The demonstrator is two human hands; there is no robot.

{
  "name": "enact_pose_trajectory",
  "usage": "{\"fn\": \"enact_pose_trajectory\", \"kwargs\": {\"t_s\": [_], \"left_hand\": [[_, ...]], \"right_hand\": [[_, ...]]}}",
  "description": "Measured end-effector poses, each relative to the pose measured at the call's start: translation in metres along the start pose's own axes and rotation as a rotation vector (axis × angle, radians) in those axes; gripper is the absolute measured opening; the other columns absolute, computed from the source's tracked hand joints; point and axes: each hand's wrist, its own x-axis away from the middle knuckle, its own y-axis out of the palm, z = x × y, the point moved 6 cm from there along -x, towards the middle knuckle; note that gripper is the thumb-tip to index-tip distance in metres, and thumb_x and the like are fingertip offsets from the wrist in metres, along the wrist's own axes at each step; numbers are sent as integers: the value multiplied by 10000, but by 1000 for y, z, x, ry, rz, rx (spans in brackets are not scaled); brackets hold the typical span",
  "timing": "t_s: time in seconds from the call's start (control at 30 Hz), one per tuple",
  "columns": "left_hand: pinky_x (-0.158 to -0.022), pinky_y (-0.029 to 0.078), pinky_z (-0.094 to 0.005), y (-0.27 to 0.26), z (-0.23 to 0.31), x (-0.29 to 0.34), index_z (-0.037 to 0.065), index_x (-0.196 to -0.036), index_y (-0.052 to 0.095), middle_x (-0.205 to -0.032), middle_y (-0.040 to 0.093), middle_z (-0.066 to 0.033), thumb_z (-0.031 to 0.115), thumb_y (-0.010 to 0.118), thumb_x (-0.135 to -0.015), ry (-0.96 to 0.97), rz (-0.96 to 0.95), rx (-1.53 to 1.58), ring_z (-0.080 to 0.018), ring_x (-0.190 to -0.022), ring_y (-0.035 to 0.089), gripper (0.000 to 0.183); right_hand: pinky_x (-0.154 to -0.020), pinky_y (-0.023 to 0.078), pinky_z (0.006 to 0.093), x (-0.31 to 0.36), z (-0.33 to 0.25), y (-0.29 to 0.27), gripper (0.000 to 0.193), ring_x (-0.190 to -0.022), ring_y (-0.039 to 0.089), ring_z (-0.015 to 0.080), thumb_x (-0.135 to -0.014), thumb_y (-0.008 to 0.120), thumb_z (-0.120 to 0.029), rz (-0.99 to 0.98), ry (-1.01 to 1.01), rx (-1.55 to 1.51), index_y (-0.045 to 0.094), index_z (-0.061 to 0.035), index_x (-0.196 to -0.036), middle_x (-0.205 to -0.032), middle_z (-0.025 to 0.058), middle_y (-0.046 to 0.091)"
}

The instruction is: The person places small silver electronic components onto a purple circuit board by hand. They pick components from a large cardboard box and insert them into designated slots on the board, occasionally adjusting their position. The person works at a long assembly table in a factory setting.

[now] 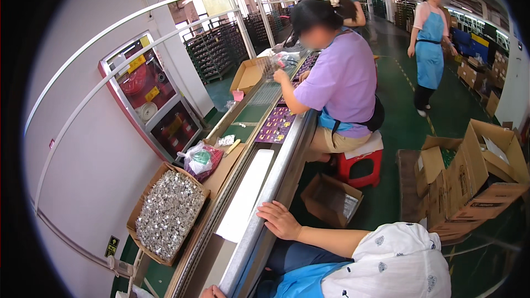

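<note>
Head view, what are the hands doing?
— Right hand (279, 219) lies flat on the rail (276, 182) of the belt line, palm down, fingers slightly apart, gripping nothing. Left hand (212, 292) shows only as a sliver at the lower edge, touching the same rail; I cannot tell whether its fingers are spread or curled.

— And the rail itself?
— One metal strip that runs from the lower edge up along the belt's right side to the seated worker.

— What lies near?
— One long white panel (245, 196) on the belt, just left of the right hand. Left of the belt, one carton of small silvery parts (168, 215), and above it one clear bag (201, 157) with red and green contents.

— Other people?
— Three. One in a purple shirt (339, 77) sits on one red stool (361, 165), hands at purple trays (276, 124). One sits behind, mostly hidden. One in a blue apron (429, 49) stands on the green floor.

— Floor?
— One small open box (331, 198) below the rail; a cluster of open cartons (475, 171) at right.
</note>
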Motion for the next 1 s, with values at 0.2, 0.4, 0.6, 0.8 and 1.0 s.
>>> {"fn": "enact_pose_trajectory", "kwargs": {"t_s": [0.2,0.4,0.6,0.8,1.0], "left_hand": [[-826,513,-475,-4,6,-5,34,-1011,745,-989,713,-201,311,564,-978,-46,-51,-21,-398,-929,654,332],[-843,509,-456,16,-9,-4,10,-1074,709,-1036,703,-193,280,584,-977,-21,-42,16,-372,-955,654,312],[-768,509,-438,25,-16,0,20,-994,723,-957,711,-148,230,563,-993,-27,6,14,-344,-880,655,264],[-784,516,-425,27,-14,-3,25,-1022,724,-989,717,-138,232,554,-1004,-50,2,19,-329,-901,666,269],[-795,517,-419,24,-9,-8,20,-1013,722,-996,718,-138,197,560,-993,-13,12,53,-323,-901,671,241]], "right_hand": [[-1204,224,446,-3,1,4,424,-1413,394,254,-948,572,-150,10,7,7,537,-114,-1369,-1433,78,506],[-1163,261,501,-6,2,1,416,-1345,454,293,-881,605,-94,105,-40,1,579,-94,-1297,-1362,103,552],[-975,321,436,-36,17,-7,354,-1129,534,223,-797,680,-116,-100,-365,38,624,-126,-1147,-1181,32,598],[-986,319,442,-47,21,-6,323,-1102,530,222,-799,679,-120,-180,-422,7,627,-136,-1117,-1160,30,599],[-952,399,429,-79,15,-4,156,-937,564,229,-796,685,-143,-315,-547,32,635,-112,-940,-942,31,581]]}}
